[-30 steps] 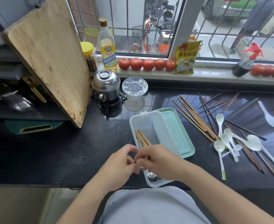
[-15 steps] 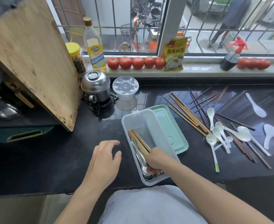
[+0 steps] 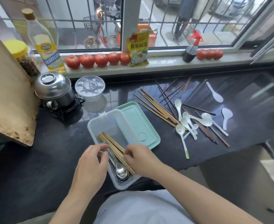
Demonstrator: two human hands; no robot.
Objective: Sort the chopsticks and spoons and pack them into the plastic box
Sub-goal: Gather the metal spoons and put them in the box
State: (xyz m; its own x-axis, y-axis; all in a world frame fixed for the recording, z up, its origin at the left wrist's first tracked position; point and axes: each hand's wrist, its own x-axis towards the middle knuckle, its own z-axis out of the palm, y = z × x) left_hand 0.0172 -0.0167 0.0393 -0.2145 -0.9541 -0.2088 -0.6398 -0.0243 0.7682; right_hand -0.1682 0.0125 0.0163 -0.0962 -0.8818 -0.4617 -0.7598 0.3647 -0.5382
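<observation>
The clear plastic box (image 3: 110, 122) stands on the black counter near its front edge, partly on its green lid (image 3: 141, 125). In the box lie a bundle of light wooden chopsticks (image 3: 112, 143) and several metal spoons (image 3: 121, 170). My left hand (image 3: 91, 160) is at the box's left rim, thumb and fingertips curled round it beside the spoon handles. My right hand (image 3: 141, 159) lies over the near end of the chopsticks, fingers curled on them. Loose light chopsticks (image 3: 155, 107), dark chopsticks (image 3: 173, 92) and white spoons (image 3: 189, 122) lie to the right.
Two flat white scoops (image 3: 214, 94) (image 3: 227, 115) lie further right. A steel pot (image 3: 53, 89) and a round plastic container (image 3: 90, 89) stand behind the box. A big wooden board (image 3: 8, 97) leans at the left. Tomatoes (image 3: 97, 60), bottles and a packet line the sill.
My left hand has come from the counter to the box's left rim. My right hand has shifted up along the chopsticks inside the box. The camera view moved closer and rightward.
</observation>
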